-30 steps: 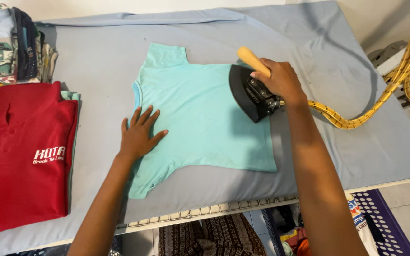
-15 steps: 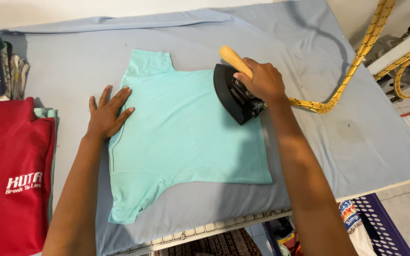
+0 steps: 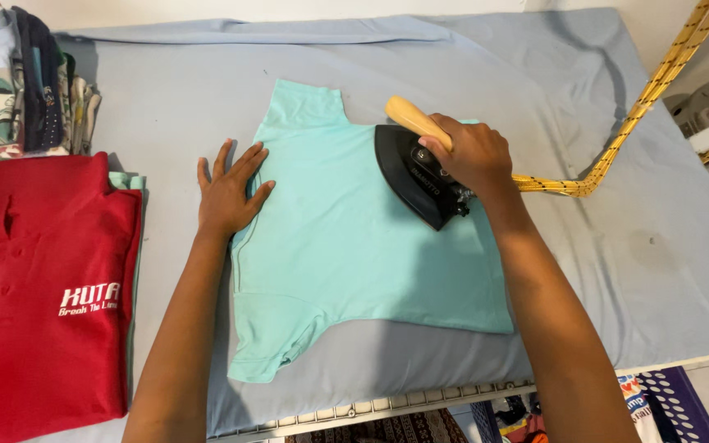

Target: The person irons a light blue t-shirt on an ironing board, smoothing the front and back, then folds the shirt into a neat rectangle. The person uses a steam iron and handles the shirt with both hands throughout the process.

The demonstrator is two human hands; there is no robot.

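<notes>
A light turquoise T-shirt (image 3: 346, 246) lies flat on the grey-blue padded ironing table (image 3: 166, 107). My right hand (image 3: 465, 152) grips the wooden handle of a black iron (image 3: 412, 176) that rests on the shirt's upper right part. My left hand (image 3: 227, 193) is spread flat, fingers apart, pressing the shirt's left edge near the collar side. A yellow braided cord (image 3: 617, 139) runs from the iron off to the upper right.
A folded red polo shirt (image 3: 38, 287) lies at the left on top of another turquoise garment. A stack of folded clothes (image 3: 18, 86) sits at the far left corner. Below the table's front edge are patterned fabrics and a basket (image 3: 666, 402).
My left hand slid up along the shirt's left edge toward the collar. The iron stayed on the shirt's upper right while the camera view shifted.
</notes>
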